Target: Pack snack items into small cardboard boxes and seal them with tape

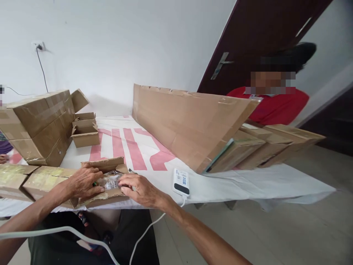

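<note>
An open cardboard box (pixel 103 200) lies near the table's front edge with its flaps raised. Inside it is a clear plastic packet (pixel 111 183) with printed text; its contents are hard to make out. My left hand (pixel 85 182) rests over the box's left side, fingers stretched out and touching the packet. From the right, my right hand (pixel 142 188) reaches the packet with its fingers curled and pressed together at the edge. A small dark item peeks out behind my right fingers, too small to name.
Taped boxes (pixel 45 180) line the front edge at left, with a large carton (pixel 46 125) and small open boxes (pixel 85 136) behind. A white power bank (pixel 181 182) with a cable lies at right. Beyond a tall cardboard panel (pixel 187 125) and more boxes (pixel 278 147) is a person in red (pixel 286 105).
</note>
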A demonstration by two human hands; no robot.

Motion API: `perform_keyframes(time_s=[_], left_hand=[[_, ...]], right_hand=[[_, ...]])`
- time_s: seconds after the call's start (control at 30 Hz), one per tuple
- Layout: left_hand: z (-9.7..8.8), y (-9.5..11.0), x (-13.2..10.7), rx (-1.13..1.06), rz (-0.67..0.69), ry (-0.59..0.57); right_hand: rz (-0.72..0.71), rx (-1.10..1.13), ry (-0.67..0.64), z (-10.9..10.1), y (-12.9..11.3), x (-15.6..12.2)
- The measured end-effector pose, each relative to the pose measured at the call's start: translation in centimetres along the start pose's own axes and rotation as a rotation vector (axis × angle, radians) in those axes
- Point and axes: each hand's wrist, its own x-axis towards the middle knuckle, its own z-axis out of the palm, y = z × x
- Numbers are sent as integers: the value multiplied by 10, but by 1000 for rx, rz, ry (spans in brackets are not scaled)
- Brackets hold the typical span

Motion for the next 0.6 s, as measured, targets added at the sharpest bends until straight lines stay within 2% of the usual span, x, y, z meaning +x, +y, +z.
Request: perform_keyframes(time_s=[0.1,0.23,0.33,0.47,0.6], left_hand=[[0,-2,-1,63,-59,-23],[-4,0,0,111,-105,-11],[-11,1,-6,145,-135,2],[-19,-4,-23,180,-213,-5],[-14,-12,-37,112,-203,23]], right_hand=[[137,-73,-161,-8,-10,20],[188,-236,-301,-11,-19,40],[209,-402,-311,-10,-20,45],[163,-604,-293,-11,-15,43],[132,-740,-214,-12,-5,39]])
